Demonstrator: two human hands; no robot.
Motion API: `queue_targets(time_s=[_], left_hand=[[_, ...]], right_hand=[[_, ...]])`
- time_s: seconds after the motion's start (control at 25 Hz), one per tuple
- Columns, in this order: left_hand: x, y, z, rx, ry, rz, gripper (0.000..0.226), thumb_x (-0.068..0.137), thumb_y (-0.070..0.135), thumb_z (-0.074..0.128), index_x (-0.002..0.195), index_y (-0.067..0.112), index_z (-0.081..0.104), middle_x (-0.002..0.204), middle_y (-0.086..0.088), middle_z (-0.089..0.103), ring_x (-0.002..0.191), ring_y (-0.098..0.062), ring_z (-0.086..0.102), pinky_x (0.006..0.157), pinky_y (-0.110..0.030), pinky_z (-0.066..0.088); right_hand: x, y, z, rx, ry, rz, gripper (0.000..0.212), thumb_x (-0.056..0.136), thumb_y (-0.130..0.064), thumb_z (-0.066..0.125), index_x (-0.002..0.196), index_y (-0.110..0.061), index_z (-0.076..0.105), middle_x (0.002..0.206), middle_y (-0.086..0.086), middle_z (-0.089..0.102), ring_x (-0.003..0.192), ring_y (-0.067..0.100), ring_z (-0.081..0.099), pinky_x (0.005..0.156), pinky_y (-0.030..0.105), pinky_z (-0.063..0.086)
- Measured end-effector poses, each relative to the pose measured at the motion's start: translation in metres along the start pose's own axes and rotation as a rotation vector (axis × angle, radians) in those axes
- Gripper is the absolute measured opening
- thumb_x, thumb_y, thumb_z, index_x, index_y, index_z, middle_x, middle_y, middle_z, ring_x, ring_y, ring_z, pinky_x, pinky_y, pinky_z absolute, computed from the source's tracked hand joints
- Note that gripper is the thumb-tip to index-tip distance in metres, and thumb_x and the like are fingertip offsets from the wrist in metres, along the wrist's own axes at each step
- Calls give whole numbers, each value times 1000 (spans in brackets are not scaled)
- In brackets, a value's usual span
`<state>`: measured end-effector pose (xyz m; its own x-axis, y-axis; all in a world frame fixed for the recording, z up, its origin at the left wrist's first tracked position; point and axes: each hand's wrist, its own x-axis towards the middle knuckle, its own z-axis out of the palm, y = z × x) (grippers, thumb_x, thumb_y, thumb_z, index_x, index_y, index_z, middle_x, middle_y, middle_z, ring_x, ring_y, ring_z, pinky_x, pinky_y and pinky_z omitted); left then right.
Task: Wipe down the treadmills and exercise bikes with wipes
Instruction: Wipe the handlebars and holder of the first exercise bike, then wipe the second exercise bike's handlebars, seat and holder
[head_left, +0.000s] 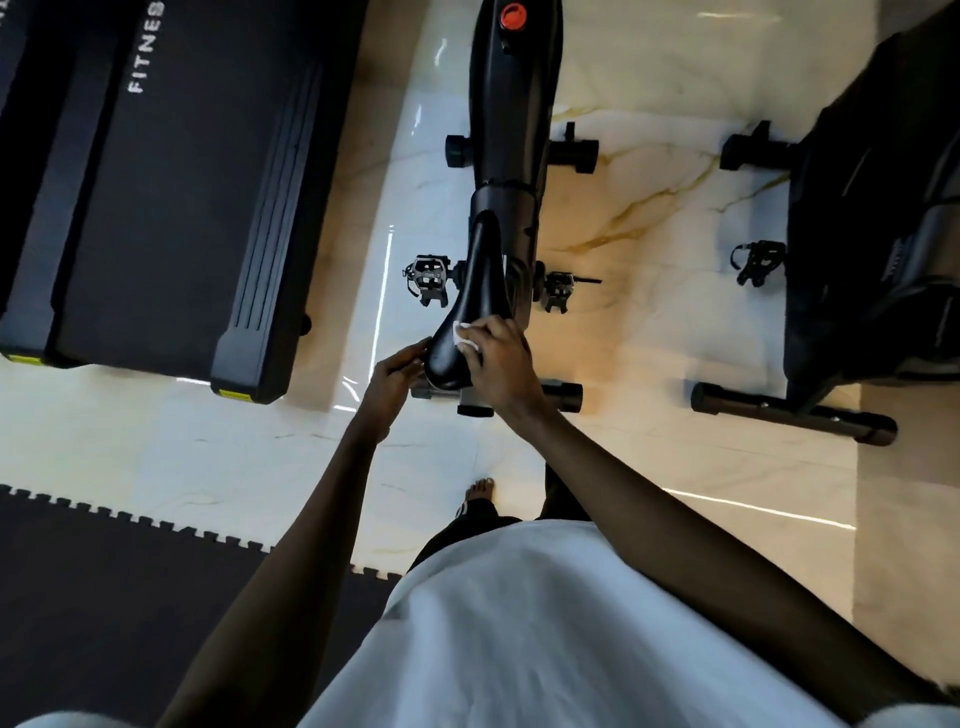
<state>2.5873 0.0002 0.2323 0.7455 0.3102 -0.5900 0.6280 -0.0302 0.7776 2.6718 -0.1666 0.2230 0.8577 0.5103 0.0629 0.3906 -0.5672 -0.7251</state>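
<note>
A black exercise bike (511, 130) stands in the middle, seen from above, with its black saddle (470, 306) nearest me. My right hand (501, 364) presses a white wipe (464, 336) onto the rear right part of the saddle, fingers curled over the wipe. My left hand (397, 374) holds the saddle's rear left edge with curled fingers. A black treadmill (171, 171) lies at the left. A second exercise bike (872, 218) stands at the right edge.
The floor is glossy marble tile (649, 223). A dark interlocking foam mat (130, 571) covers the lower left. The bike's pedals (431, 278) and rear stabiliser bar (563, 395) stick out sideways. My bare foot (480, 491) stands just behind the bike.
</note>
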Motion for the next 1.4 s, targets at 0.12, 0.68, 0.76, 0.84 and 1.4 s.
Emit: queue_targets(time_s=[0.12, 0.68, 0.76, 0.84, 1.4], left_hand=[[4, -6, -9, -13, -69, 13, 38, 104, 9, 45, 137, 17, 62, 125, 2, 70, 102, 0, 68, 76, -13, 49], [5, 3, -7, 381, -47, 125, 53, 101, 46, 56, 147, 20, 51, 140, -4, 60, 130, -23, 55, 99, -29, 39], [4, 16, -8, 384, 14, 155, 54, 100, 41, 60, 148, 19, 49, 142, -4, 58, 131, -21, 54, 100, -28, 39], [7, 40, -11, 349, 54, 206, 48, 101, 33, 61, 146, 18, 51, 131, -4, 64, 118, -14, 62, 95, -22, 43], [-9, 327, 53, 442, -140, 740, 33, 101, 34, 60, 133, 28, 64, 126, -2, 64, 117, -18, 57, 108, -38, 44]], right_hand=[[-20, -25, 19, -49, 48, 41, 29, 100, -12, 54, 125, -7, 67, 118, 9, 60, 108, 26, 50, 96, 35, 43], [-61, -3, -23, 37, 185, 223, 27, 95, -5, 59, 121, -6, 68, 113, 13, 60, 101, 30, 59, 89, 30, 48], [-57, 1, -44, 74, 229, 295, 31, 93, -4, 62, 123, -9, 67, 111, 13, 62, 98, 29, 62, 88, 30, 50], [-52, 13, -74, 77, 276, 378, 40, 92, -7, 65, 131, -13, 62, 115, 13, 63, 101, 23, 61, 92, 30, 51], [-29, 17, -412, -92, 698, 583, 30, 95, -14, 62, 124, -7, 69, 125, 17, 67, 118, 35, 61, 93, 31, 48]])
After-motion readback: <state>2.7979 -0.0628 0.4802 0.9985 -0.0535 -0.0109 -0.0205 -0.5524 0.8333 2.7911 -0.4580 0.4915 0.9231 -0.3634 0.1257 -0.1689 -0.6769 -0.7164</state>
